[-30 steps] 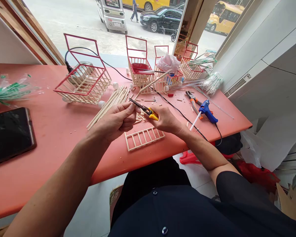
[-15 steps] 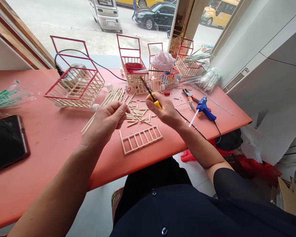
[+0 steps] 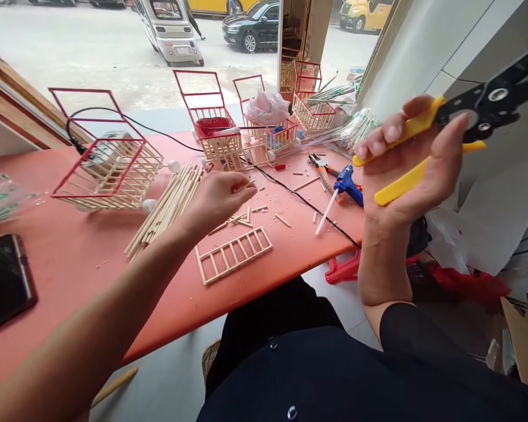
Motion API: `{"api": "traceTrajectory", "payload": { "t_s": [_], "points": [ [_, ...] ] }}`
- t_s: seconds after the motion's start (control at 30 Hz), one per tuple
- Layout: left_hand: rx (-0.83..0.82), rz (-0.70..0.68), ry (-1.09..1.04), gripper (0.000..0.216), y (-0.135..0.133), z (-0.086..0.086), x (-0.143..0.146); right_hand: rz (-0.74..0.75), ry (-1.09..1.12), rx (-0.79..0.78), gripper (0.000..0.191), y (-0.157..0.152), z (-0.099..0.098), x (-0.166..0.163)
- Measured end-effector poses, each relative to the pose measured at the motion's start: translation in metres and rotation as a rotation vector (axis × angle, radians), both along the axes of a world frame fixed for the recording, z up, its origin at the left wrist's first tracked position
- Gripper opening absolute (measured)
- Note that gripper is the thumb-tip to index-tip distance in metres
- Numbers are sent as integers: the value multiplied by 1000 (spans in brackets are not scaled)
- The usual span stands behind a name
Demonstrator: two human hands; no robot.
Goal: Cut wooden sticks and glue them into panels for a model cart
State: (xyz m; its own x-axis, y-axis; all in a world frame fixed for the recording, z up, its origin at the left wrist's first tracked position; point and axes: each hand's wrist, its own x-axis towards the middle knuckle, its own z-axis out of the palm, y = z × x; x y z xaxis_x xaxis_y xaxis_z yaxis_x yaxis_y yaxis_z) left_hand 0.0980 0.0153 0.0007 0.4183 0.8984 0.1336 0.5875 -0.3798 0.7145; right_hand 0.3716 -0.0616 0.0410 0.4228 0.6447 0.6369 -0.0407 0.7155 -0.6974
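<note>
My left hand (image 3: 213,199) is low over the table with its fingers pinched on a short wooden stick (image 3: 247,184). Below it lie cut stick pieces (image 3: 242,219) and a ladder-like frame of glued sticks (image 3: 235,256). A bundle of long wooden sticks (image 3: 165,205) rests left of that hand. Raised at the right, my right hand (image 3: 411,167) grips wire strippers (image 3: 473,108) with yellow handles and black jaws, the handles spread apart. A blue glue gun (image 3: 348,183) with a white glue stick lies on the table left of this hand.
Small stick carts with red rims (image 3: 101,170) stand along the back of the orange table (image 3: 88,258). Orange-and-black pliers (image 3: 323,170) lie beside the glue gun. A black cable (image 3: 299,202) crosses the tabletop. A phone (image 3: 4,281) sits at the left.
My right hand has swung right and up with the wire strippers, away from the left hand. My left hand has moved a little right over the stick pieces. The view has shifted right.
</note>
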Motion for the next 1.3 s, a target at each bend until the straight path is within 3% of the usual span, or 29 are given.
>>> {"api": "traceTrajectory", "payload": {
  "t_s": [0.1, 0.2, 0.3, 0.4, 0.5, 0.63, 0.73, 0.83, 0.9, 1.0, 1.1, 1.2, 1.3],
  "points": [
    [124, -33, 115, 13, 30, -6, 57, -59, 1, -9, 62, -11, -8, 15],
    [121, -70, 240, 19, 55, -22, 119, -119, -35, -25, 58, -19, -20, 29],
    [81, -108, 261, 19, 65, -41, 166, -85, -85, -71, 47, -27, -29, 47],
    [38, -102, 245, 20, 67, -56, 190, -57, -120, -118, 46, -36, -34, 64],
    [-8, -76, 177, 16, 72, -61, 195, -37, -70, -140, 43, -39, -36, 70],
    [-98, -37, 8, 23, 85, -46, 185, 52, 53, -190, 33, -34, -41, 69],
    [-175, -33, -163, 20, 87, -28, 169, 126, 100, -236, 37, -25, -45, 68],
    [-229, -84, -317, 25, 74, -16, 144, 248, 102, -340, 42, -15, -46, 61],
    [-323, -203, -538, 26, 57, -13, 123, 337, 83, -403, 47, -8, -45, 49],
    [-284, -360, -658, 20, 27, -14, 87, 402, 38, -466, 56, 5, -42, 19],
    [-381, -444, -719, 32, 0, -16, 52, 407, -68, -506, 59, 17, -40, -20],
    [-430, -418, -765, 45, -17, -17, 20, 457, -168, -503, 64, 29, -41, -60],
    [-360, -384, -758, 50, -25, -19, -6, 556, -221, -491, 66, 42, -44, -93]
  ]
}}
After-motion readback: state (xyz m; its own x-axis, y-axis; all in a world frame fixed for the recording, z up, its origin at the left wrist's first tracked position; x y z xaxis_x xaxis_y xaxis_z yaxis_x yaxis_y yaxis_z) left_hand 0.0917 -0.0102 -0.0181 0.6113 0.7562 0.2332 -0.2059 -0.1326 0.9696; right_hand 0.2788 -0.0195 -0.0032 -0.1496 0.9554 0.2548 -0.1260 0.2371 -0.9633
